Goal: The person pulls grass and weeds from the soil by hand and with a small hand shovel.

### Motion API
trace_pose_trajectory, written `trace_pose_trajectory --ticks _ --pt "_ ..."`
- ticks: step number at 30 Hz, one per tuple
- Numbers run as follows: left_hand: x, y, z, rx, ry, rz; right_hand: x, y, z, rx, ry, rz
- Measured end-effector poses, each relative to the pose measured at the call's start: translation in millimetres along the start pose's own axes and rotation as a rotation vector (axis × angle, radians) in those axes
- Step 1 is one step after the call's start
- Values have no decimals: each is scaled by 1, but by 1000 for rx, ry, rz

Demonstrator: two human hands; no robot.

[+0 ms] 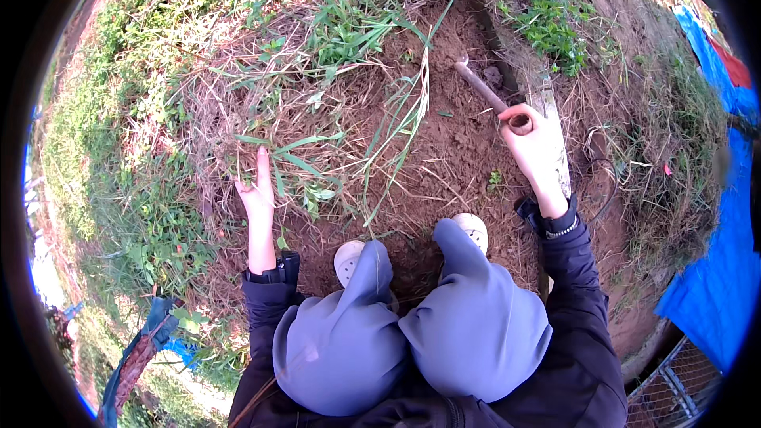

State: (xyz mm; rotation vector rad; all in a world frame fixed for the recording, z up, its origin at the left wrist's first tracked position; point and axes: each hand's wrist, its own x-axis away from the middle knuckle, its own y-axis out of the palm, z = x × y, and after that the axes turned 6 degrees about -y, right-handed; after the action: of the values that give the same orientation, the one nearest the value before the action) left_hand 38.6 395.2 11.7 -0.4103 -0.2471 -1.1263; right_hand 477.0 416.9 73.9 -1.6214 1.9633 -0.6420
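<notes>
My right hand (526,143) is wrapped round the handle of a short-handled hooked tool (482,88). Its slim shaft slants up and left to a pale curved tip close to the bare brown soil (444,123). On the left, my left hand (257,190) reaches over a heap of dry and green grass (238,111), with one finger stretched out and the thumb apart. Green grass blades (305,143) lie by its fingertips, and its other fingers are hidden. Long cut-looking stalks (408,123) trail across the soil between my hands.
My pale clogs (473,231) stand on the soil below my bent knees. Leafy weeds (555,20) grow at the upper right, beside a pale narrow strip (549,103). Blue sheeting (713,277) lies along the right edge, with wire mesh (674,388) below it.
</notes>
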Motion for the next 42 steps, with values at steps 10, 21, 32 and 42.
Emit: trace_pose_trajectory --ticks 10,21,32,42 --pt "29 58 38 -39 174 44 -69 79 -2 -635 357 172" --pt "23 47 12 50 163 40 -40 31 -18 -913 418 97" --pt "24 50 -3 -111 122 64 -82 62 -11 157 29 57" --pt "32 59 49 -349 366 -96 -85 96 -20 -1278 622 235"
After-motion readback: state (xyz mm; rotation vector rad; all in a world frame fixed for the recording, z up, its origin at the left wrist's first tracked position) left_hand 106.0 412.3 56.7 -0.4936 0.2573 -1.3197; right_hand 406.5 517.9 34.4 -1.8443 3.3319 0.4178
